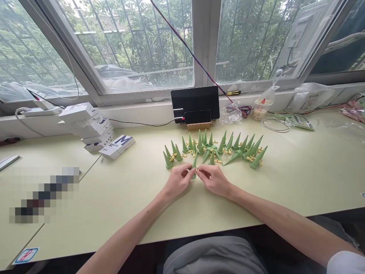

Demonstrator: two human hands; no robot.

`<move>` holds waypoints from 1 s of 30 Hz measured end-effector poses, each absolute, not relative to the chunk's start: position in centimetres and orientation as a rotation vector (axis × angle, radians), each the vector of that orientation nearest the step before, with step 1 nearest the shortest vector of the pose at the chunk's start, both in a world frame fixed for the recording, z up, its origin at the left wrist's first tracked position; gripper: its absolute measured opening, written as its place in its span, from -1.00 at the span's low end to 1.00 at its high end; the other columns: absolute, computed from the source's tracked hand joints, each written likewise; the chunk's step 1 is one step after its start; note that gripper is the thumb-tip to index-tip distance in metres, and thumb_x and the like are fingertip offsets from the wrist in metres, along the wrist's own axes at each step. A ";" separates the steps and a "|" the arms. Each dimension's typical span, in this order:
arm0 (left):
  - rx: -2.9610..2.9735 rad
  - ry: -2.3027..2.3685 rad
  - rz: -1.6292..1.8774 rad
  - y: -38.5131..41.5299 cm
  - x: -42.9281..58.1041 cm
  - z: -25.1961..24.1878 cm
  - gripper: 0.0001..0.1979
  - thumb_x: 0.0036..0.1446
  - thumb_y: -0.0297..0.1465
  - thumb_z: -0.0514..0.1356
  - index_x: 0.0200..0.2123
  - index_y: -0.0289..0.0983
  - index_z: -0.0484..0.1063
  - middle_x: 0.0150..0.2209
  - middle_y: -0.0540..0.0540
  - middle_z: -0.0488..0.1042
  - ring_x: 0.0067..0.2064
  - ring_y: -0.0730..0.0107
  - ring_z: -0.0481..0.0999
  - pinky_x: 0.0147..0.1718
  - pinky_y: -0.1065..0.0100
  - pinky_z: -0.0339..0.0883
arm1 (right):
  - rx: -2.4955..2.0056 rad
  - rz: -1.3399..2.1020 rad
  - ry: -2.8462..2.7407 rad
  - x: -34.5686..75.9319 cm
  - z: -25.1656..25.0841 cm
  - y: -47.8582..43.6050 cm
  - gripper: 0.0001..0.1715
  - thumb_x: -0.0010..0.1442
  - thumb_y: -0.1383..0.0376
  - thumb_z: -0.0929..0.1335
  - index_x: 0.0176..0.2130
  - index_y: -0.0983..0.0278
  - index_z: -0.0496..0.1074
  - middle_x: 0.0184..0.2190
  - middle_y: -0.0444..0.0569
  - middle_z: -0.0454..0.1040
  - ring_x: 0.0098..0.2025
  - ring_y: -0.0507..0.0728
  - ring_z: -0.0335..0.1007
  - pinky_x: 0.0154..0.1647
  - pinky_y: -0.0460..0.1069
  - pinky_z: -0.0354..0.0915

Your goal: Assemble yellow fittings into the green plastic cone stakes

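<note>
Your left hand (pixel 178 182) pinches a pointed green plastic-looking cone (pixel 195 160), probably light and stiff, best held near its wider base; your right hand (pixel 214 179) sits narrow alongside, its grip unclear.

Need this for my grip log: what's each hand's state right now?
Left hand: closed, holding a green cone.
Right hand: pinched closed beside the cone; what it holds cannot be told.
</note>
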State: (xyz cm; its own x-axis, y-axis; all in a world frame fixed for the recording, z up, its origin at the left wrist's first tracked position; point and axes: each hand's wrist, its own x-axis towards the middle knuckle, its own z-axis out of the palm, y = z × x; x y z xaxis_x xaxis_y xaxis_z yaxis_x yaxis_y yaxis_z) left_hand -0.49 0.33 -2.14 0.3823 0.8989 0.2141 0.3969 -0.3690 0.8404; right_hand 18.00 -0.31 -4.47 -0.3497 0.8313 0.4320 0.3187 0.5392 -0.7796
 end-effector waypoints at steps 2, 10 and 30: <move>1.931 1.089 0.911 0.4 -0.5 -2.3 -0.66 0.29 -0.17 0.12 -0.41 -0.29 0.42 -0.53 -0.02 0.33 -0.53 0.47 0.30 -0.56 0.42 0.20 | -0.941 0.783 -1.888 17.9 -4.4 -0.3 -0.60 0.36 0.18 0.24 -0.49 0.24 0.16 -0.58 -0.19 0.13 -0.53 0.01 -0.02 -0.49 -0.05 0.00; 2.022 1.078 0.903 0.6 -0.7 -2.6 -0.75 0.29 -0.23 0.14 -0.28 -0.29 0.48 -0.46 -0.03 0.37 -0.46 0.43 0.31 -0.44 0.38 0.29 | -0.958 0.929 -1.768 17.8 -3.4 -0.5 -0.68 0.32 0.17 0.28 -0.44 0.24 0.25 -0.60 -0.19 0.22 -0.55 0.01 0.07 -0.53 -0.06 0.03; 2.042 1.017 0.935 0.5 -0.5 -2.5 -0.80 0.34 -0.30 0.10 -0.19 -0.26 0.48 -0.31 -0.07 0.37 -0.32 0.41 0.35 -0.34 0.39 0.36 | -0.945 1.654 -1.288 17.9 -3.1 0.0 -0.63 0.17 0.05 0.40 -0.43 0.26 0.30 -0.66 -0.23 0.30 -0.71 -0.04 0.17 -0.76 -0.14 0.04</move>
